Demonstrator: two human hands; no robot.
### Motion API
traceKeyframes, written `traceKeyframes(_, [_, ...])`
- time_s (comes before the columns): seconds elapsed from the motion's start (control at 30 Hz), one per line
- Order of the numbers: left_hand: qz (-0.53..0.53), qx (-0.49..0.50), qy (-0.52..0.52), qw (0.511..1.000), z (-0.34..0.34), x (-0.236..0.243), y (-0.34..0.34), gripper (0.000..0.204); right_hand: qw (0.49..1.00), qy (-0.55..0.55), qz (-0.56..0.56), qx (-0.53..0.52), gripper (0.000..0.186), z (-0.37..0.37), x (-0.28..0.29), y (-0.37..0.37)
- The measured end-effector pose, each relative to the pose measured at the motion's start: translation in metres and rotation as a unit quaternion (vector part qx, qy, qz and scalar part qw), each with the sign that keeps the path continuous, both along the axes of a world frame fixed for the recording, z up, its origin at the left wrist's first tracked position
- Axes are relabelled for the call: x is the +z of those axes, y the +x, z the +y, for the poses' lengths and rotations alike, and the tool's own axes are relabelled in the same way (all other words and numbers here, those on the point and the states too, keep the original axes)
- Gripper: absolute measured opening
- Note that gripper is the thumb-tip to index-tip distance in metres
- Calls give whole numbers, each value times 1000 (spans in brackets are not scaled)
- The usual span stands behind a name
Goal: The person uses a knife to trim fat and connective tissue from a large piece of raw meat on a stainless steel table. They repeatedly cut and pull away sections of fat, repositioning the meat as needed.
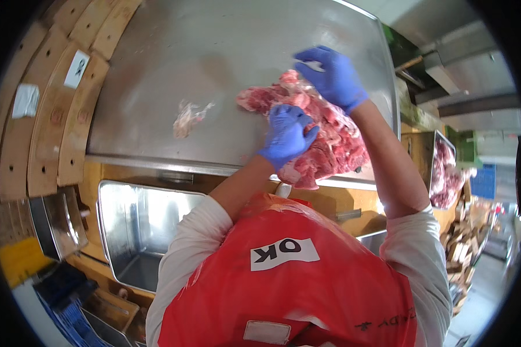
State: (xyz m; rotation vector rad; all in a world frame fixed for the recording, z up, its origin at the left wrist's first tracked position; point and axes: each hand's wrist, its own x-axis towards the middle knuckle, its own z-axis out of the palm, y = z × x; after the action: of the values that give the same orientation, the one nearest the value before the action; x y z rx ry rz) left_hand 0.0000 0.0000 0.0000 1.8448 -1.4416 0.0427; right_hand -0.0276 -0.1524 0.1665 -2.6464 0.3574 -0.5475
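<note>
A pile of raw red meat with pale fat (336, 139) lies near the front edge of the metal table. My left hand (286, 134), in a blue glove, rests on the left part of the pile with its fingers curled into the meat. Above the far side of the pile is my right hand (333, 78), also gloved in blue, its thumb and fingers spread in a curve and slightly blurred. No held thing shows between them. Apart from the pile, a small scrap of pale fat (188, 118) sits to the left on the table.
The steel tabletop (168, 63) has a raised rim. Wooden boards (55, 121) stand along its left side. Below left is a deep metal bin (139, 231). A metal tray (434, 162) with more meat stands at the right. A blue crate (75, 324) is at lower left.
</note>
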Motion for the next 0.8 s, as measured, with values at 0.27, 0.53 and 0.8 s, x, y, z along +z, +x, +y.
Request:
traceKeyframes(0.27, [-74,-2,-100,992,-16,2,-13,23,871,97,55,-478,31,-122,-187,-307])
traceKeyframes(0.53, [-79,-11,-85,993,5,-6,-22,22,839,112,198,-494,42,-55,-309,-322])
traceKeyframes(0.8, [-75,-12,-90,993,2,-5,-20,23,803,266,188,-498,39,-60,-277,-333])
